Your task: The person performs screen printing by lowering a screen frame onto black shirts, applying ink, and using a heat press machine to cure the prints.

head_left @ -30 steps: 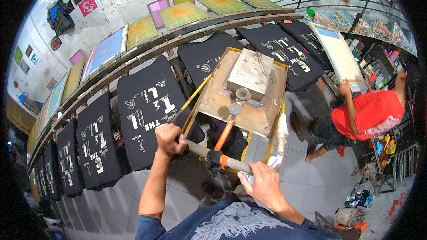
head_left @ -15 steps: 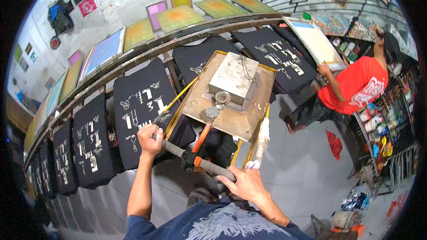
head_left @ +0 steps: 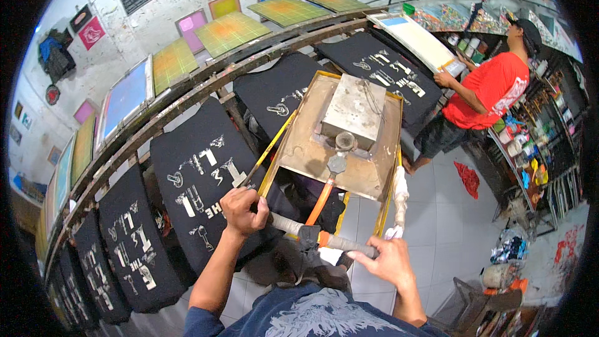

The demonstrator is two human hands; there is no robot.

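My left hand (head_left: 243, 211) is wrapped around the left end of a grey-taped handlebar (head_left: 287, 224). My right hand (head_left: 387, 261) grips its other end, thumb lying along the bar. An orange rod (head_left: 319, 202) joins the bar to a yellow-framed metal plate (head_left: 306, 143) with a pale metal box (head_left: 352, 106) on top. This rig hangs over part of a black printed T-shirt (head_left: 268, 87); whether it touches the cloth is hidden. Left of it lies another black T-shirt (head_left: 193, 143) with white print.
More printed black shirts (head_left: 128, 231) line the curved rack (head_left: 218, 75). Several screens (head_left: 128, 90) lean behind it. At the right, a person in a red shirt (head_left: 493, 93) handles a framed screen (head_left: 418, 43). Shelves (head_left: 530, 150) hold containers; a red cloth (head_left: 467, 180) lies on the tiled floor.
Both hands and the rig have shifted right along the rack, uncovering more of the print on the shirt behind. My view has turned slightly. The person in red has raised their head and lowered an arm.
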